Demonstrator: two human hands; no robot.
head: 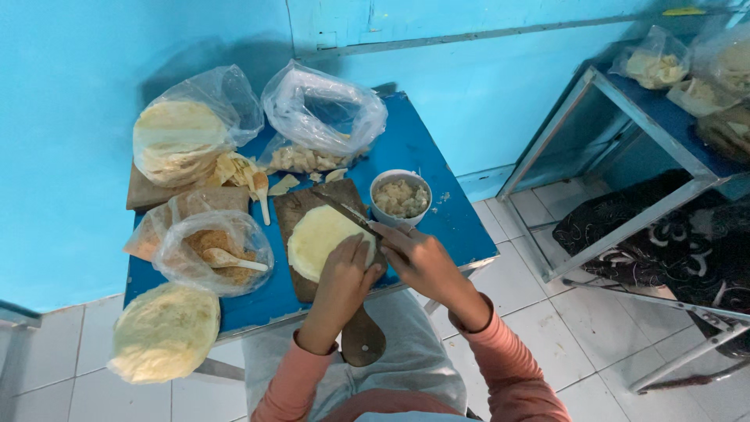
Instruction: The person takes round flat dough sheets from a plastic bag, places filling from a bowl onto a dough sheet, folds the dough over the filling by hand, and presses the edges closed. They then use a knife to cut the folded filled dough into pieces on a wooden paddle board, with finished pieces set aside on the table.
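Observation:
A round pale yellow flatbread (pixel 319 237) lies on a dark wooden cutting board (pixel 291 209) on the small blue table (pixel 437 227). My left hand (pixel 344 275) presses flat on the near right part of the flatbread. My right hand (pixel 418 258) grips a knife (pixel 344 209), whose blade lies across the upper right edge of the flatbread. A white bowl (pixel 400 198) of chopped pale filling stands just right of the board.
Plastic bags hold flatbread stacks (pixel 178 139), cut pieces (pixel 308 159) and brown crumbs with a wooden spoon (pixel 220 256). Another flatbread stack (pixel 164 331) overhangs the near left corner. A blue metal rack (pixel 625 117) with bagged food stands to the right, dark cloth (pixel 648 234) beneath.

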